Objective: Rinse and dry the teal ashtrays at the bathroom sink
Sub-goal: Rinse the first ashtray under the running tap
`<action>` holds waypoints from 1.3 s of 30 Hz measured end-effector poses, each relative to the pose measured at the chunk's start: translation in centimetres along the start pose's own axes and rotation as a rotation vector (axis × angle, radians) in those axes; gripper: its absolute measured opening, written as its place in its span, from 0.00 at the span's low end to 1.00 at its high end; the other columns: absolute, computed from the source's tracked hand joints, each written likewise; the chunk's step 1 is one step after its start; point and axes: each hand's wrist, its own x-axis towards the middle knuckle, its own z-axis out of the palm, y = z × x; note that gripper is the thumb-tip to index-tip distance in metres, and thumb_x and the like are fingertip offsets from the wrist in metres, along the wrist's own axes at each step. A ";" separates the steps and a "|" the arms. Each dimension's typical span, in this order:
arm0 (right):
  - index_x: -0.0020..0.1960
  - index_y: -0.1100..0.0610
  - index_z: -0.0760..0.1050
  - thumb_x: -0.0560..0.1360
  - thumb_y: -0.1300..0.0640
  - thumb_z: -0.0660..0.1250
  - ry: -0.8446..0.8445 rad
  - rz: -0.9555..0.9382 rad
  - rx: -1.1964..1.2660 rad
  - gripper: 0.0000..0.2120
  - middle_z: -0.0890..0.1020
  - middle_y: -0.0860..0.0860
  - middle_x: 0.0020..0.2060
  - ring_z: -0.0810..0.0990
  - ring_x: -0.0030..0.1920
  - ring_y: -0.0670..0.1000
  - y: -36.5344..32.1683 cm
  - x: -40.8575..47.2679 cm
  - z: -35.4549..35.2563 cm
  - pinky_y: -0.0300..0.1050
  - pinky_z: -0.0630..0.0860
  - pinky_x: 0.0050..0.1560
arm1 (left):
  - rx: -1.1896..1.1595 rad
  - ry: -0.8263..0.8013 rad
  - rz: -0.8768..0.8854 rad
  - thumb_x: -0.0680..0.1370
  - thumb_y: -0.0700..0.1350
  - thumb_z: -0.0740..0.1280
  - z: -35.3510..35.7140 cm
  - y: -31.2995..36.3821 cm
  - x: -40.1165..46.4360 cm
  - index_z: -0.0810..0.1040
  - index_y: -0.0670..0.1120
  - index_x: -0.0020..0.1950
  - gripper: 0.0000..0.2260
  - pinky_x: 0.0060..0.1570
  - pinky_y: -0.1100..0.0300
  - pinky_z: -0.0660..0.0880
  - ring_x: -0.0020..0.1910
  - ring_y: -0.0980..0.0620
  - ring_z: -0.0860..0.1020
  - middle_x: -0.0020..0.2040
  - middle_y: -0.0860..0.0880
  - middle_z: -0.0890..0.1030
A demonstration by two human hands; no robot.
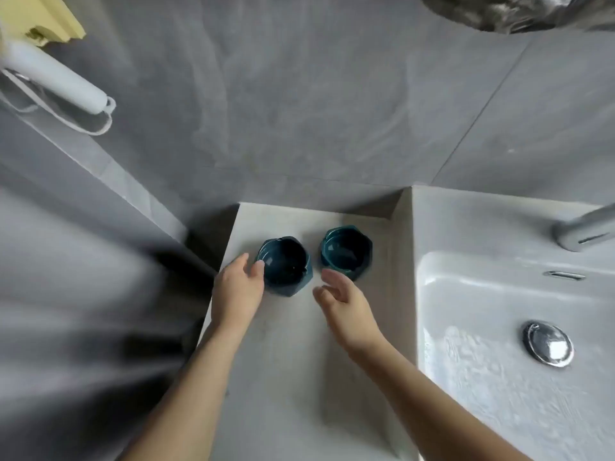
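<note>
Two teal ashtrays sit upright side by side on the pale bench, just apart. The left ashtray [285, 266] is faceted, glossy, hollow facing up, notches in its rim. The right ashtray [346, 252] matches it, slightly further back, nearer the sink.

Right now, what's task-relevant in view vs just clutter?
Job:
left teal ashtray
right teal ashtray
sink basin, tap, drain plug
left hand, thumb touching the left ashtray
right hand, open, holding nothing

Lying about:
white handheld device with cord
yellow item
</note>
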 end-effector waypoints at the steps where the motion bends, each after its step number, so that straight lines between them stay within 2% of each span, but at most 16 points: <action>1: 0.72 0.54 0.68 0.80 0.57 0.62 -0.009 0.019 -0.013 0.20 0.75 0.46 0.65 0.74 0.64 0.46 0.1 1.0 0.6 0.37 0.68 0.57 | 0.044 0.013 -0.004 0.80 0.52 0.65 0.3 -0.1 0.9 0.76 0.43 0.69 0.20 0.63 0.53 0.72 0.65 0.43 0.76 0.65 0.44 0.80; 3: 0.72 0.54 0.67 0.80 0.56 0.62 -0.022 0.066 -0.054 0.21 0.75 0.47 0.65 0.75 0.63 0.46 0.6 2.5 1.5 0.34 0.69 0.54 | 0.111 0.038 0.031 0.79 0.51 0.65 0.9 -0.4 2.2 0.82 0.41 0.54 0.15 0.49 0.53 0.75 0.52 0.39 0.78 0.52 0.42 0.84; 5: 0.71 0.54 0.69 0.80 0.56 0.61 -0.039 0.112 -0.068 0.20 0.79 0.51 0.61 0.79 0.55 0.47 0.8 3.5 2.1 0.29 0.72 0.41 | 0.175 0.055 0.083 0.78 0.50 0.66 1.4 -0.5 3.1 0.74 0.39 0.37 0.16 0.34 0.54 0.70 0.34 0.41 0.72 0.34 0.41 0.78; 7: 0.69 0.54 0.70 0.80 0.56 0.61 -0.047 0.133 -0.049 0.18 0.81 0.50 0.53 0.80 0.47 0.44 1.1 4.1 2.5 0.27 0.72 0.37 | 0.226 0.042 0.121 0.77 0.46 0.66 1.5 -0.6 3.6 0.67 0.40 0.31 0.18 0.29 0.54 0.63 0.28 0.43 0.66 0.26 0.43 0.71; 9: 0.68 0.54 0.71 0.79 0.55 0.61 -0.046 0.148 -0.032 0.18 0.80 0.49 0.53 0.79 0.50 0.44 0.8 4.2 2.5 0.26 0.72 0.42 | 0.271 0.019 0.130 0.77 0.44 0.65 1.2 -0.4 3.9 0.65 0.41 0.30 0.18 0.29 0.55 0.63 0.27 0.42 0.66 0.26 0.43 0.70; 11: 0.69 0.54 0.69 0.78 0.52 0.62 -0.065 0.169 -0.026 0.20 0.79 0.49 0.55 0.78 0.54 0.48 0.6 3.8 2.1 0.40 0.75 0.56 | 0.295 0.000 0.148 0.76 0.43 0.66 0.3 0.0 3.4 0.63 0.41 0.29 0.19 0.29 0.54 0.63 0.29 0.40 0.66 0.25 0.44 0.68; 13: 0.69 0.53 0.69 0.76 0.47 0.63 -0.090 0.178 -0.026 0.24 0.78 0.49 0.56 0.77 0.56 0.49 -0.1 2.8 1.3 0.52 0.75 0.63 | 0.319 0.008 0.167 0.76 0.44 0.67 -1.1 0.3 2.3 0.60 0.42 0.28 0.21 0.29 0.54 0.60 0.29 0.39 0.63 0.24 0.45 0.64; 17: 0.67 0.52 0.69 0.77 0.47 0.64 -0.092 0.050 -0.004 0.20 0.80 0.48 0.53 0.79 0.55 0.51 -1.9 -0.4 -1.8 0.57 0.75 0.62 | 0.316 0.016 0.309 0.75 0.45 0.67 -4.3 2.9 -1.6 0.58 0.41 0.30 0.21 0.28 0.52 0.56 0.32 0.41 0.58 0.25 0.44 0.58; 19: 0.68 0.51 0.68 0.78 0.48 0.65 -0.115 0.001 0.049 0.20 0.80 0.48 0.53 0.80 0.53 0.51 -2.7 -2.7 -4.2 0.56 0.78 0.59 | 0.351 -0.005 0.405 0.75 0.45 0.66 -5.3 5.2 -4.5 0.59 0.40 0.31 0.20 0.27 0.54 0.56 0.31 0.44 0.57 0.26 0.45 0.58; 23: 0.65 0.51 0.73 0.79 0.53 0.66 -0.177 -0.057 0.065 0.16 0.82 0.53 0.54 0.83 0.51 0.59 -3.0 -7.4 -10.5 0.52 0.82 0.51 | 0.378 -0.096 0.558 0.76 0.47 0.64 -5.0 9.9 -10.8 0.61 0.40 0.32 0.18 0.28 0.56 0.57 0.29 0.47 0.57 0.25 0.47 0.59; 26: 0.63 0.48 0.75 0.77 0.56 0.67 -0.182 -0.036 0.030 0.15 0.83 0.58 0.53 0.83 0.52 0.60 -2.2 -10.3 -15.9 0.53 0.83 0.49 | 0.397 -0.168 0.611 0.78 0.48 0.64 -2.8 13.0 -15.0 0.65 0.41 0.30 0.19 0.27 0.57 0.58 0.27 0.49 0.61 0.24 0.47 0.64; 29: 0.65 0.48 0.72 0.76 0.56 0.69 -0.173 0.041 0.043 0.19 0.84 0.58 0.51 0.84 0.50 0.59 -0.9 -13.0 -21.3 0.55 0.83 0.49 | 0.418 -0.240 0.677 0.79 0.49 0.63 0.5 16.2 -18.6 0.76 0.43 0.34 0.16 0.26 0.59 0.64 0.27 0.48 0.71 0.27 0.45 0.76; 33: 0.61 0.54 0.77 0.74 0.60 0.66 -0.148 0.097 0.046 0.16 0.86 0.59 0.47 0.85 0.43 0.57 1.9 -15.7 -27.5 0.54 0.84 0.44 | 0.463 -0.391 0.715 0.78 0.50 0.62 5.4 20.3 -22.2 0.78 0.42 0.39 0.15 0.29 0.56 0.67 0.35 0.43 0.74 0.31 0.43 0.77; 35: 0.57 0.55 0.79 0.72 0.61 0.65 -0.121 0.102 0.071 0.14 0.84 0.57 0.44 0.83 0.40 0.55 3.5 -16.6 -30.0 0.56 0.84 0.45 | 0.481 -0.502 0.715 0.76 0.51 0.63 7.6 22.6 -23.6 0.76 0.42 0.38 0.13 0.34 0.57 0.71 0.34 0.46 0.72 0.34 0.44 0.78; 37: 0.55 0.53 0.80 0.72 0.62 0.65 -0.058 0.116 0.116 0.13 0.83 0.55 0.42 0.82 0.38 0.53 5.3 -17.1 -32.2 0.56 0.84 0.45 | 0.485 -0.548 0.709 0.77 0.51 0.64 9.3 25.3 -25.1 0.80 0.49 0.42 0.08 0.47 0.57 0.77 0.42 0.50 0.76 0.43 0.49 0.82; 39: 0.52 0.52 0.79 0.72 0.63 0.66 0.038 0.137 0.158 0.11 0.84 0.56 0.42 0.83 0.38 0.53 6.8 -17.2 -33.9 0.57 0.84 0.45 | 0.395 -0.430 0.756 0.78 0.49 0.65 10.6 28.4 -26.6 0.82 0.53 0.60 0.12 0.57 0.58 0.75 0.54 0.49 0.79 0.57 0.52 0.83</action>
